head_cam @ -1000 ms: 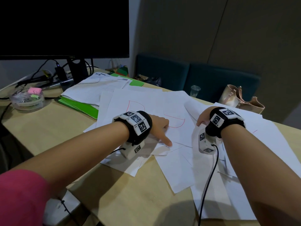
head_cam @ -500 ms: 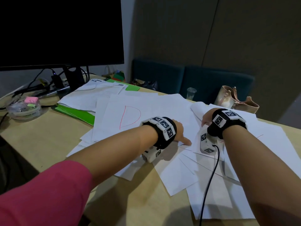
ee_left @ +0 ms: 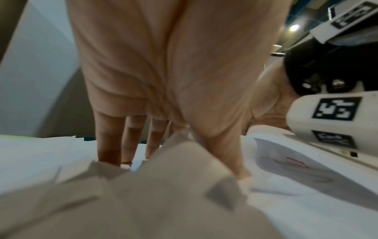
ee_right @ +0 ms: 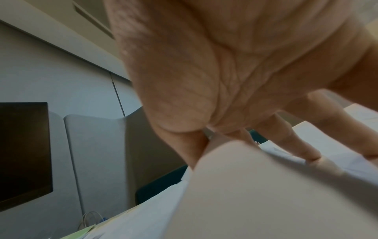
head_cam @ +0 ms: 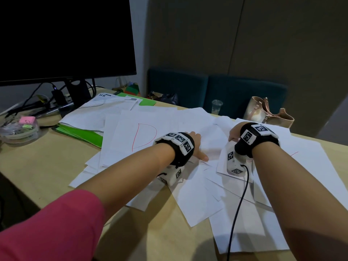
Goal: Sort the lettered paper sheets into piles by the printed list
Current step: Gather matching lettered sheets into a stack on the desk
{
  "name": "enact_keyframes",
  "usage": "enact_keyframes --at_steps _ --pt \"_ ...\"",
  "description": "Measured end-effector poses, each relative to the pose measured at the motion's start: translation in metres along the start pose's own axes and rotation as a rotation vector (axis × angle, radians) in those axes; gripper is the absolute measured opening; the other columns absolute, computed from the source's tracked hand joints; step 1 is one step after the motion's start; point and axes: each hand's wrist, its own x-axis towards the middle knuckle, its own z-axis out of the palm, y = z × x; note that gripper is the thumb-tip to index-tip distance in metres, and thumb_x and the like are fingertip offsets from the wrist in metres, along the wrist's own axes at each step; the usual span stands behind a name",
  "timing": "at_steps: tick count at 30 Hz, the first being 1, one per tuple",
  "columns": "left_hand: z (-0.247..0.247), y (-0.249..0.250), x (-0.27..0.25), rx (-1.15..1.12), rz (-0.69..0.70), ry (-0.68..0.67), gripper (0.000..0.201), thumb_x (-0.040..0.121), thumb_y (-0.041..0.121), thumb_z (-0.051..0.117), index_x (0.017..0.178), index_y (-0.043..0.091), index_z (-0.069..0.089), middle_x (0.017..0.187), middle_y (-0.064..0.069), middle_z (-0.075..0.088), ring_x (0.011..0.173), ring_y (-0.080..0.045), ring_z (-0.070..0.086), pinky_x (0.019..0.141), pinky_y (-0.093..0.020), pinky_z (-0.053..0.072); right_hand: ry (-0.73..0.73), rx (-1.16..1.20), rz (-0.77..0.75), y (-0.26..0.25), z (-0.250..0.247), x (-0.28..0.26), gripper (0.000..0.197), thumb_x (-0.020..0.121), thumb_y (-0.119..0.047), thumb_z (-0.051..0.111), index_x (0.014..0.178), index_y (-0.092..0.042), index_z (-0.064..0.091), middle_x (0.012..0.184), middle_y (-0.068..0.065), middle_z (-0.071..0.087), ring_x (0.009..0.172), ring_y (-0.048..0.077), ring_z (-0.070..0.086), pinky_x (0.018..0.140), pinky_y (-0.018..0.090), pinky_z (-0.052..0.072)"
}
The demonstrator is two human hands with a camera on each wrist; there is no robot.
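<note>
White sheets [head_cam: 197,200] overlapping, one lettered (red D [head_cam: 144,136])

A light wooden desk [head_cam: 37,166] fills the room's near side. Behind its far edge stand two dark teal chairs [head_cam: 244,91], backed by a dull olive panelled wall [head_cam: 244,34]. Left of the chairs rises a pale wall strip [head_cam: 140,44]. The light is dim.

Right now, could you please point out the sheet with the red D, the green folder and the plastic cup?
Sheet with the red D [head_cam: 145,135]: head view, on the letter.
Green folder [head_cam: 82,133]: head view, front cover.
Plastic cup [head_cam: 216,107]: head view, side wall.
</note>
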Motion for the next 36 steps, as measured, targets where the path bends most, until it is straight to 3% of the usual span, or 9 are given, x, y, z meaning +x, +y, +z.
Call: enact_keyframes --at_steps 4,8,16,18,23,27,30,33,36 --pt "-0.008 -0.011 0.002 -0.107 0.016 0.068 0.056 0.084 0.04 0.068 0.124 0.007 0.046 0.121 -0.013 0.057 0.106 -0.032 0.056 0.085 -0.036 0.047 -0.034 -0.017 -0.011 0.01 0.005 0.037 0.015 0.039 -0.02 0.059 0.051 -0.012 0.056 0.08 0.006 0.059 0.06 0.023 0.057 0.068 0.03 0.053" --pt "-0.019 -0.021 0.0 -0.337 -0.111 0.238 0.031 0.092 0.015 0.052 0.121 0.005 0.05 0.122 -0.015 0.057 0.109 -0.034 0.056 0.083 -0.034 0.044 -0.024 0.003 -0.026 0.023 0.008 0.042 0.039 0.057 -0.033 0.068 0.087 -0.007 0.064 0.104 0.007 0.065 0.088 0.03 0.063 0.087 0.037 0.051" --pt "-0.057 -0.049 -0.01 -1.073 -0.22 0.413 0.04 0.07 0.02 0.068 0.106 0.007 0.061 0.103 -0.01 0.066 0.097 -0.031 0.063 0.087 -0.042 0.055 -0.065 0.429 0.029 -0.01 -0.019 -0.065 0.078 0.062 -0.05 0.084 0.123 -0.011 0.054 0.117 0.006 0.061 0.104 0.027 0.059 0.092 0.035 0.046" --pt "-0.068 -0.056 -0.012 -1.198 -0.207 0.447 0.057 0.059 0.025 0.071 0.112 0.005 0.06 0.106 -0.011 0.066 0.096 -0.031 0.065 0.087 -0.046 0.055 -0.016 0.393 -0.066 -0.021 -0.029 -0.08 0.077 0.067 -0.06 0.075 0.125 -0.013 0.055 0.126 0.003 0.058 0.103 0.023 0.054 0.088 0.033 0.044" --pt "-0.092 -0.065 -0.021 -1.49 -0.167 0.528 0.038 0.081 0.01 0.071 0.113 -0.001 0.055 0.105 -0.014 0.065 0.088 -0.027 0.066 0.067 -0.033 0.056 -0.14 0.813 -0.502 -0.055 -0.048 -0.094 0.093 0.064 -0.07 0.07 0.14 -0.023 0.043 0.133 -0.004 0.052 0.121 0.019 0.05 0.097 0.046 0.046" --pt "-0.107 -0.069 -0.029 -1.65 -0.119 0.563 0.056 0.074 0.017 0.073 0.121 -0.004 0.051 0.108 -0.02 0.067 0.086 -0.032 0.07 0.077 -0.045 0.059 -0.044 0.735 -0.689 -0.09 -0.056 -0.105 0.073 0.072 -0.058 0.071 0.134 -0.027 0.047 0.128 -0.007 0.056 0.115 0.013 0.052 0.091 0.044 0.049" --pt "-0.119 -0.073 -0.039 -1.733 -0.033 0.587 0.039 0.087 0.013 0.067 0.119 -0.005 0.052 0.11 -0.02 0.063 0.086 -0.028 0.067 0.074 -0.039 0.059 0.236 0.832 -0.684 -0.11 -0.059 -0.101 0.052 0.08 -0.03 0.071 0.126 -0.018 0.052 0.116 -0.001 0.062 0.103 0.018 0.06 0.082 0.04 0.054" --pt "-0.126 -0.085 -0.049 -1.696 0.025 0.542 0.045 0.085 0.034 0.071 0.117 0.006 0.055 0.112 -0.009 0.055 0.097 -0.022 0.058 0.088 -0.04 0.053 0.528 0.985 -0.545 -0.117 -0.064 -0.098 0.014 0.085 -0.011 0.052 0.091 -0.009 0.064 0.087 0.006 0.063 0.084 0.024 0.06 0.071 0.031 0.049" --pt "-0.124 -0.11 -0.053 -1.497 -0.096 0.654 0.058 0.079 0.048 0.072 0.121 0.014 0.049 0.12 -0.001 0.052 0.109 -0.017 0.051 0.091 -0.038 0.045 0.554 1.213 -0.414 -0.113 -0.067 -0.087 0.014 0.077 -0.006 0.047 0.066 -0.012 0.054 0.068 0.002 0.053 0.069 0.022 0.051 0.063 0.03 0.042"
